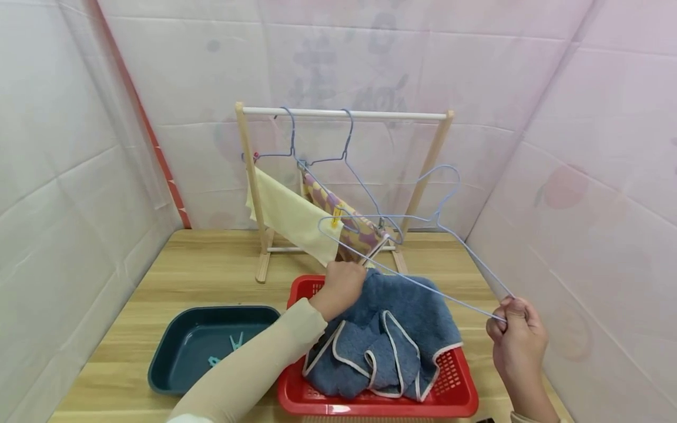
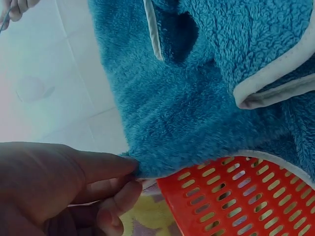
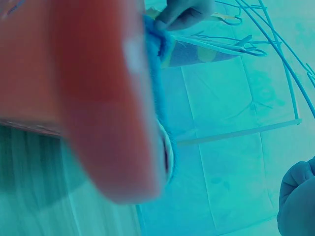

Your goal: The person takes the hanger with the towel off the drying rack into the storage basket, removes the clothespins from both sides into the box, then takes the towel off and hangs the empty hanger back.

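A blue fluffy towel (image 1: 423, 305) with white trim lies bunched in a red basket (image 1: 378, 406). At the towel's far edge, my left hand (image 1: 342, 288) pinches the cloth between thumb and fingers, as the left wrist view shows close up on the towel (image 2: 162, 123). Off to the right of the basket, my right hand (image 1: 520, 341) grips one end of a light blue wire hanger (image 1: 438, 217). The hanger is held up at a slant, its hook upward and its other end stretching left in front of the rack.
A wooden rack (image 1: 344, 113) stands behind, bearing two hangers with a pale yellow cloth (image 1: 291, 214) and a patterned cloth (image 1: 365, 232) clipped on. A dark green tray (image 1: 180, 329) at left holds light blue clothespins (image 1: 236, 341). Draped sheeting walls surround the table.
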Available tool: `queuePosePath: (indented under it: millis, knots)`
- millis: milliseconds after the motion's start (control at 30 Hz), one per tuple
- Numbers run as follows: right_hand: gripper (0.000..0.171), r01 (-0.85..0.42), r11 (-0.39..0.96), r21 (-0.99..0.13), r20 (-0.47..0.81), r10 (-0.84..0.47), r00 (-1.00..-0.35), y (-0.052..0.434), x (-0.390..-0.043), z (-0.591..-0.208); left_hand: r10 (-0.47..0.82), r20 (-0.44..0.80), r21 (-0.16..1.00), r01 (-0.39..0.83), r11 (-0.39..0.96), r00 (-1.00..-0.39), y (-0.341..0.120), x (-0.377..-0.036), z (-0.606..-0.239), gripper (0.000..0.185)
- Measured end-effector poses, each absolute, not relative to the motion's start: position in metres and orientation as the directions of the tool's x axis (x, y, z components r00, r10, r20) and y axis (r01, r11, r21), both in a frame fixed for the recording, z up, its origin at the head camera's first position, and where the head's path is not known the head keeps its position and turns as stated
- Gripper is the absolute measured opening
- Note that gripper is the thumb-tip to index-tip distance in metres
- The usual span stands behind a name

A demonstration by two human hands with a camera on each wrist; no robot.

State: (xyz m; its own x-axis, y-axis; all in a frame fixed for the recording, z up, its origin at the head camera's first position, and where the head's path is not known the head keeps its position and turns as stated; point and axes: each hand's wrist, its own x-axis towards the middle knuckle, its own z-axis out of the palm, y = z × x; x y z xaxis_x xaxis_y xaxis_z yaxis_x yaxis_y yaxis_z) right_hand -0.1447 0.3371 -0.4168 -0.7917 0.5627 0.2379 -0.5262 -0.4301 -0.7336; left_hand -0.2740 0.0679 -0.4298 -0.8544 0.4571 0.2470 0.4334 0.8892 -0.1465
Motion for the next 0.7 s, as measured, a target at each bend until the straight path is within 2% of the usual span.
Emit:
queuePosePath:
  millis: [200,400,700]
  knots:
    - [0.024,-0.538,-0.445,-0.716,0.235,0.572,-0.786,0.34,-0.148,-0.411,0.493,0.181,-0.157,0.47,0.869,-0.851,0.061,-0.265,-0.433,0.016]
    - [0.025,-0.538,-0.453,-0.711,0.186,0.616,-0.765,0.34,-0.15,-0.404,0.527,0.087,-0.148,0.513,0.846,-0.845,0.043,-0.24,-0.431,0.013]
    - [0.024,-0.535,-0.462,-0.708,0.15,0.641,-0.753,0.338,-0.149,-0.4,0.65,-0.05,-0.19,0.646,0.739,-0.758,0.011,-0.189,-0.426,0.01]
